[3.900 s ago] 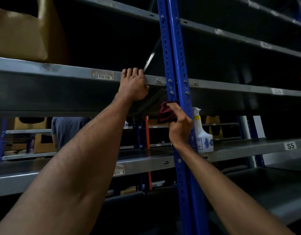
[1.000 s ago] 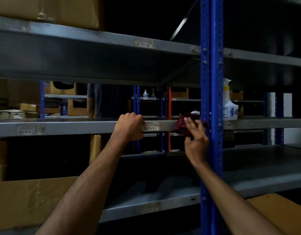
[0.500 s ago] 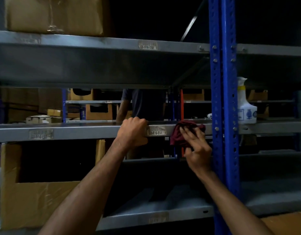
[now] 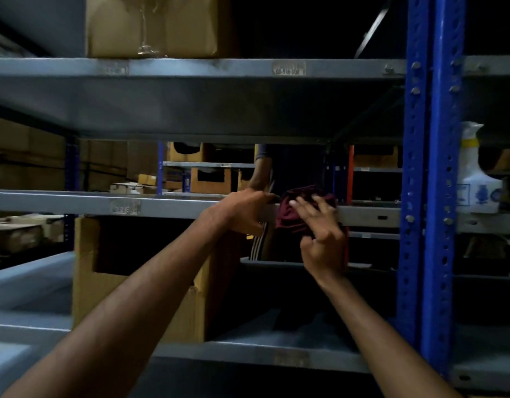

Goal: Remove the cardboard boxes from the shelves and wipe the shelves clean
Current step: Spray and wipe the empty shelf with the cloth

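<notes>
My left hand [image 4: 242, 212] grips the front edge of the grey middle shelf [image 4: 75, 201]. Just to its right, my right hand [image 4: 319, 225] presses a dark red cloth [image 4: 294, 211] against the same front edge, fingers spread over it. A cardboard box [image 4: 150, 25] stands on the upper shelf [image 4: 190, 67], above and left of my hands. Another open cardboard box [image 4: 138, 282] sits on the lower shelf [image 4: 248, 354], below my left forearm.
A blue perforated upright post [image 4: 431, 168] stands right of my right hand. Behind it a white spray bottle [image 4: 477, 173] rests on the middle shelf. Another person [image 4: 265, 173] stands behind the rack. Further boxes fill the racks at back left.
The view has shifted left and closer. My right hand with the cloth has slid left along the shelf's front edge, away from the blue post and next to my left hand.
</notes>
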The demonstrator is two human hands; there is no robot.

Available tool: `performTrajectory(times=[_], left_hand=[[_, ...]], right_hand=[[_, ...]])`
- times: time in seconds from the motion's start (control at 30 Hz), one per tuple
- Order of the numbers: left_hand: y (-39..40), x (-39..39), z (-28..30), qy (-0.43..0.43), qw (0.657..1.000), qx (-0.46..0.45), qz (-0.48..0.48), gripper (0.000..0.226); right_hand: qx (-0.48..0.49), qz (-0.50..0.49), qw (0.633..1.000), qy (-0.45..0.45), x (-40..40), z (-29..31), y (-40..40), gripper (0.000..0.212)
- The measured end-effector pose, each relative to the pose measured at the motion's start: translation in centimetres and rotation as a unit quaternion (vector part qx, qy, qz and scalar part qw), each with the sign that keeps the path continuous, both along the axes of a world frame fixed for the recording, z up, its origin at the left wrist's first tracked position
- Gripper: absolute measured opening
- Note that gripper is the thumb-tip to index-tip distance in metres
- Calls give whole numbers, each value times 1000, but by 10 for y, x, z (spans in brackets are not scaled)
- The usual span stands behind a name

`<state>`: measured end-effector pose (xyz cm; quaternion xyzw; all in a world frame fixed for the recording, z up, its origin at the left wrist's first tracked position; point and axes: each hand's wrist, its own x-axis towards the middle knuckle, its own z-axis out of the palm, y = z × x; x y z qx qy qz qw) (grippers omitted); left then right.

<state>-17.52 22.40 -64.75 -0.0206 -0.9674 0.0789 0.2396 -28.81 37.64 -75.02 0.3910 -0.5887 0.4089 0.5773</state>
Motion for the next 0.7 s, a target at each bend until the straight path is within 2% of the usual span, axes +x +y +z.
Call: performTrajectory(times=[0.1, 0.23, 0.3, 0.37, 0.43, 0.53, 0.63, 0.7], left_hand=[[-46, 28, -1, 1, 998, 59, -21, 67], [-111, 62, -2, 0, 997, 71, 20, 69], [-124, 69, -4, 6, 998, 65, 16, 79], [-131, 69, -7, 19, 997, 78, 3, 79], [-141, 66, -6, 22, 995, 98, -7, 72], [-147, 64, -1, -2, 995, 90, -36, 63], [-159, 70, 9, -30, 996, 73, -30, 43], [-182, 77, 10, -17, 999, 41, -5, 43]], right_hand=[[106, 10, 993, 49, 23, 9, -47, 67], [128, 31, 991, 38, 51, 20, -106, 63], [162, 22, 984, 64, 51, 25, -111, 66], [195, 23, 978, 72, 45, 26, -98, 72], [177, 24, 983, 42, 38, 26, -79, 76], [83, 1, 997, -1, 49, 27, -88, 70], [116, 20, 993, -24, 86, 30, -147, 62], [152, 29, 987, -48, 102, 32, -167, 61]])
